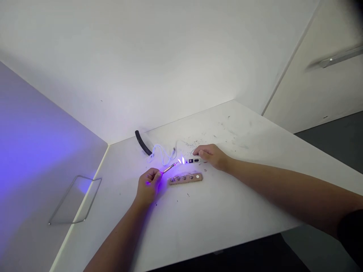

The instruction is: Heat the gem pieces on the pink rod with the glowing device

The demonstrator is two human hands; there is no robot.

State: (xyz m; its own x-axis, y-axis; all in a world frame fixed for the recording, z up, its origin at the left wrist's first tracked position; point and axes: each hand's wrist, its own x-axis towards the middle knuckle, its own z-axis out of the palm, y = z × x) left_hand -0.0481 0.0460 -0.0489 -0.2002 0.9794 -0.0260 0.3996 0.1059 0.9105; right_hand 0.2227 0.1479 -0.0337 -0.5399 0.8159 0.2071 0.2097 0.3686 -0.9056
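My left hand (148, 185) pinches a slim stick-like holder (169, 168) that points up and right, and a violet glow lights the fingers. A small pale tip at its far end sits in front of a bright violet-white light. That light comes from a slim white handheld lamp (194, 161) with a small dark display and a black oval button. My right hand (213, 156) is closed around the lamp's right end, index finger stretched along its upper side. Just below both lies a wooden strip (185, 179) with several shiny round metal pieces and a white dot.
A white cable (161, 153) lies coiled behind the hands, beside a curved black tube (142, 142) near the wall. On the left, a bent wire frame (75, 199) leans at the wall. Dark smudges mark the white tabletop (221, 204). A metal handle (342, 56) is at upper right.
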